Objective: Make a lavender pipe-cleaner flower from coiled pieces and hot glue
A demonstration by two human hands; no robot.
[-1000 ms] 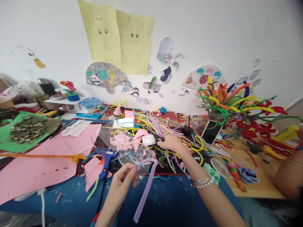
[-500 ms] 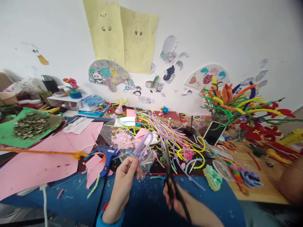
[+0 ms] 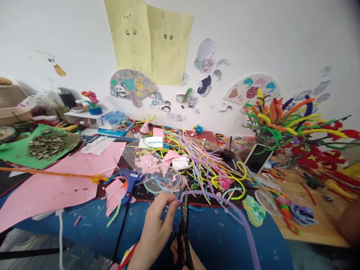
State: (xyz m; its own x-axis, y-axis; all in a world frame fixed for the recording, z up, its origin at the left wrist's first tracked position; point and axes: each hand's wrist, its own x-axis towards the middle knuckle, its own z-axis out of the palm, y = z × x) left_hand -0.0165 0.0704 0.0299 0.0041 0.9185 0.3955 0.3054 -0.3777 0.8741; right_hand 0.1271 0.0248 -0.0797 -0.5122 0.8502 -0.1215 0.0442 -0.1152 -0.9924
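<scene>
My left hand (image 3: pixel 160 221) pinches one end of a purple pipe cleaner (image 3: pixel 239 213) between thumb and fingers. From there the strip arcs to the right and down past the bottom edge of the head view. Below and right of it, my right hand (image 3: pixel 182 255) is wrapped round the handles of black scissors (image 3: pixel 184 221). The scissor blades point up and are parted, with the purple strip at them close to my left fingertips. Behind my hands lies a heap of purple and yellow pipe cleaners (image 3: pixel 202 157).
A blue glue gun (image 3: pixel 131 185) lies left, beside pink sheets (image 3: pixel 73 180). A phone (image 3: pixel 257 158) leans at the right before a bunch of colourful pipe-cleaner flowers (image 3: pixel 281 120). A green fluffy piece (image 3: pixel 254 210) sits near the right table edge. Someone's arm (image 3: pixel 348 221) shows far right.
The scissors and my right hand have moved left to the strip at my left hand. The purple strip, looped upward before, now stretches out to the right. The view has shifted slightly.
</scene>
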